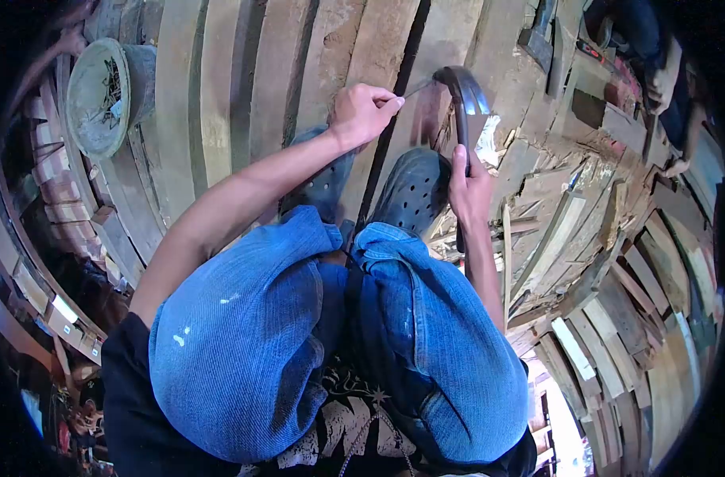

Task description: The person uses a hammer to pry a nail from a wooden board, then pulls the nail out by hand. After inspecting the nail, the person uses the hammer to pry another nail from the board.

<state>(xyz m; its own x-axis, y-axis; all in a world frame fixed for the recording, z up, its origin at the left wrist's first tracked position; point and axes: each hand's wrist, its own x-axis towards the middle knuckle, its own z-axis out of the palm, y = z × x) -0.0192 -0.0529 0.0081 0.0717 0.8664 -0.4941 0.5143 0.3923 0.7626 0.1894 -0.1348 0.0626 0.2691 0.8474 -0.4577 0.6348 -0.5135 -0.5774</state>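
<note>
My left hand [366, 114] is closed in a pinch above the planks. A thin nail [416, 89] sticks out from its fingertips towards the hooked end of a dark curved pry bar [464, 107]. Whether nail and bar touch is hard to tell. My right hand [469, 189] is wrapped round the bar's shaft, whose lower end shows below the fist. Beneath both hands lie rough wooden planks [374, 52], side by side. My feet, in dark clogs with holes [414, 191], stand on them between my hands.
A pale bucket [98, 147] with thin dark pieces inside stands at the upper left. Broken wood scraps [549, 238] litter the right side, beside stacked boards [593, 342]. Another person's hand [662, 86] shows at the upper right, near a red-and-black object [589, 51].
</note>
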